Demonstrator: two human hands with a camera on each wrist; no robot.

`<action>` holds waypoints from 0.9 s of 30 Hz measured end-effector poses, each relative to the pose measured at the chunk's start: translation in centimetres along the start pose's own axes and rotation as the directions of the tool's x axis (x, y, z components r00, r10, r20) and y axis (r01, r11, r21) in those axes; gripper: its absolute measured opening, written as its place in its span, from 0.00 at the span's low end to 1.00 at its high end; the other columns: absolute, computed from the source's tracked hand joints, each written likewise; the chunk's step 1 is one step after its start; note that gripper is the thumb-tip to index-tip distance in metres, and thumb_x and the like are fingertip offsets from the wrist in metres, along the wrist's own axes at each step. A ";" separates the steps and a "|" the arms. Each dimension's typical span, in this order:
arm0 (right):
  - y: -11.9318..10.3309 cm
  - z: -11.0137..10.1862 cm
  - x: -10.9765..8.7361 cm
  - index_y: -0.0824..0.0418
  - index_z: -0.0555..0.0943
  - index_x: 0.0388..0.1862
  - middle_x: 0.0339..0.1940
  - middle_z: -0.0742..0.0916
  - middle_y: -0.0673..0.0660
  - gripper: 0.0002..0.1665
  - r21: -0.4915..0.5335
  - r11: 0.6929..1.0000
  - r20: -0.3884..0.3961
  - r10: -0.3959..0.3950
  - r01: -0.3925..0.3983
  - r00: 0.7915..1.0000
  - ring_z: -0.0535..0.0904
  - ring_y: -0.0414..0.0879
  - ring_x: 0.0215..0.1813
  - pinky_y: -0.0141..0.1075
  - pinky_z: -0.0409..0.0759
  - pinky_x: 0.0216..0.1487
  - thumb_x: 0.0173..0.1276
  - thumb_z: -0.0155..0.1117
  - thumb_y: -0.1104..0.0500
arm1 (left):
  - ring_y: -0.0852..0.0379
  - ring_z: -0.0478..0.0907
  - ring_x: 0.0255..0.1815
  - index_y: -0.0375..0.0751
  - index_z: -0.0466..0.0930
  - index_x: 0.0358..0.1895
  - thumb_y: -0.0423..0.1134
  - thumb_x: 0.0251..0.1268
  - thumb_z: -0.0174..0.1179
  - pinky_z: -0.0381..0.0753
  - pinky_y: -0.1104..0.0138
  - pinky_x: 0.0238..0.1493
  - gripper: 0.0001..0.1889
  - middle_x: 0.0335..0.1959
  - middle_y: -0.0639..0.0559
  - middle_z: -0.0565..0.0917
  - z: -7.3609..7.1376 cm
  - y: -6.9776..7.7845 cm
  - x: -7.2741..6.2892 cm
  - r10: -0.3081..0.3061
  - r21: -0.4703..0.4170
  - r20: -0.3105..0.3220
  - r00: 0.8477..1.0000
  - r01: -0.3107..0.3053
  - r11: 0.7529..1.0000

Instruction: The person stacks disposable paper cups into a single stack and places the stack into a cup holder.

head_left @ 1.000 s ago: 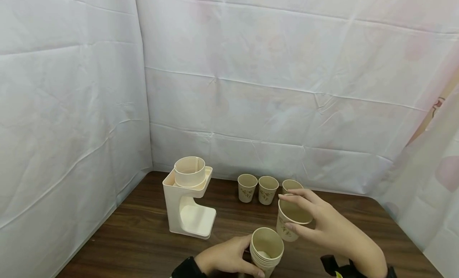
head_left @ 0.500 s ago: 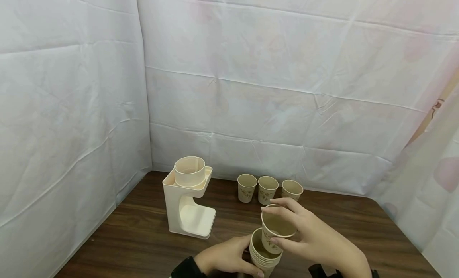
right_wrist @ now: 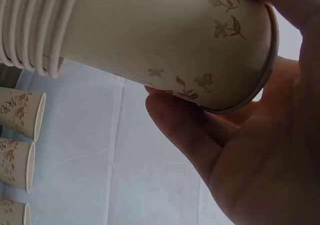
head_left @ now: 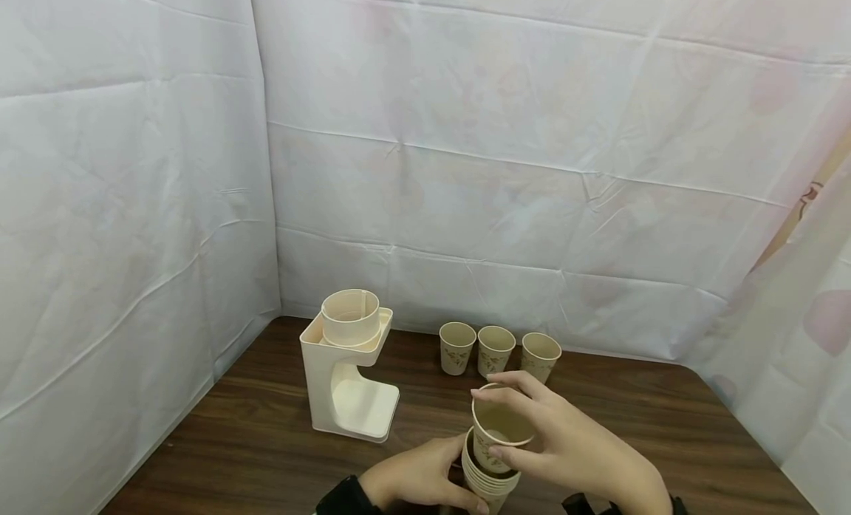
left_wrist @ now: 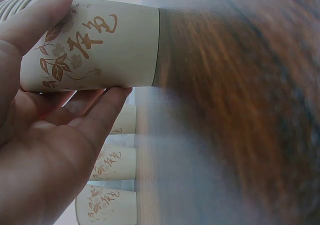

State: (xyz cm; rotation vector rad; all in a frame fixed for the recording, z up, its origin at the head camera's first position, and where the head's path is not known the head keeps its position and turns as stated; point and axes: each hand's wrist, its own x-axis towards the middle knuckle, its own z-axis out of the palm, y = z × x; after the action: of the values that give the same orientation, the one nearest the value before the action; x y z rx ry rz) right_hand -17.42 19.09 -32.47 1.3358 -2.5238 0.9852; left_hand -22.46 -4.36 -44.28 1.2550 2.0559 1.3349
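Fingers point(head_left: 508, 399) of my right hand point(head_left: 565, 437) are pinching one paper cup point(head_left: 500, 419) near its rim, and its base is sitting partly inside the mouth of the cup stack point(head_left: 490, 487). In the right wrist view this cup is leaning off the stack's line, so I am judging that pressing at that slant risks jamming it on the top lip, while squeezing harder risks buckling its thin wall. My left hand point(head_left: 425, 471) is holding the stack, its fingers and thumb wrapping the side below the bunched rims. I am not managing to tell whether the stack's base is bearing fully on the counter point(head_left: 259, 419); if that grip is loosening under a push, the stack could be tipping or skidding. Farther out, three cups point(head_left: 495, 350) are standing in a row along the counter's far edge. My right knuckles are overlapping the rightmost in the head view, so a forward swing could be toppling it. Toward the far left corner, a cream stand point(head_left: 322, 386) is standing well apart from them, and a leftward slip could be bumping its foot.
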 end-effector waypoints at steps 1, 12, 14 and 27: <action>0.1 0.1 0.0 0.44 0.70 0.72 0.69 0.68 0.51 0.31 0.022 1.000 0.010 -0.004 0.004 1.000 0.81 0.46 0.52 0.30 0.84 0.38 0.72 0.68 0.55 | 0.68 0.75 0.57 0.54 0.66 0.67 0.44 0.63 0.71 0.73 0.69 0.59 0.32 0.56 0.67 0.78 0.0 0.0 0.0 0.003 0.004 -0.001 1.000 -0.003 1.000; 0.6 1.1 0.2 0.46 0.71 0.71 0.68 0.70 0.53 0.31 0.001 1.000 0.061 -0.020 0.020 0.998 0.82 0.39 0.45 0.28 0.82 0.35 0.71 0.68 0.56 | 0.69 0.76 0.55 0.51 0.68 0.66 0.42 0.63 0.71 0.75 0.70 0.56 0.30 0.55 0.67 0.79 0.0 -0.1 -0.1 0.007 -0.009 -0.001 1.000 -0.007 1.000; 0.7 1.1 0.1 0.44 0.71 0.70 0.67 0.70 0.52 0.31 -0.017 1.000 0.078 0.000 0.001 0.997 0.81 0.35 0.40 0.28 0.82 0.34 0.71 0.69 0.54 | 0.69 0.76 0.55 0.50 0.67 0.66 0.42 0.63 0.71 0.75 0.70 0.56 0.30 0.55 0.67 0.79 0.0 -0.2 -0.1 0.001 -0.019 0.003 1.000 -0.001 1.000; 1.5 1.6 -0.3 0.39 0.71 0.70 0.64 0.74 0.45 0.33 -0.212 0.977 0.117 0.009 0.016 0.993 0.76 0.41 0.60 0.36 0.80 0.51 0.68 0.70 0.45 | 0.68 0.74 0.58 0.47 0.63 0.69 0.41 0.65 0.70 0.73 0.69 0.59 0.33 0.58 0.65 0.78 0.0 -0.2 0.0 0.034 0.008 0.016 0.999 -0.034 0.999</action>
State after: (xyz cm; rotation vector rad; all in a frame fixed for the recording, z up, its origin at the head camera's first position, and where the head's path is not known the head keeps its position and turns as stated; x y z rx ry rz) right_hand -18.13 18.99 -34.55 1.3706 -2.6213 0.6297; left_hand -22.57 -4.43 -44.44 1.3053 2.0401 1.3288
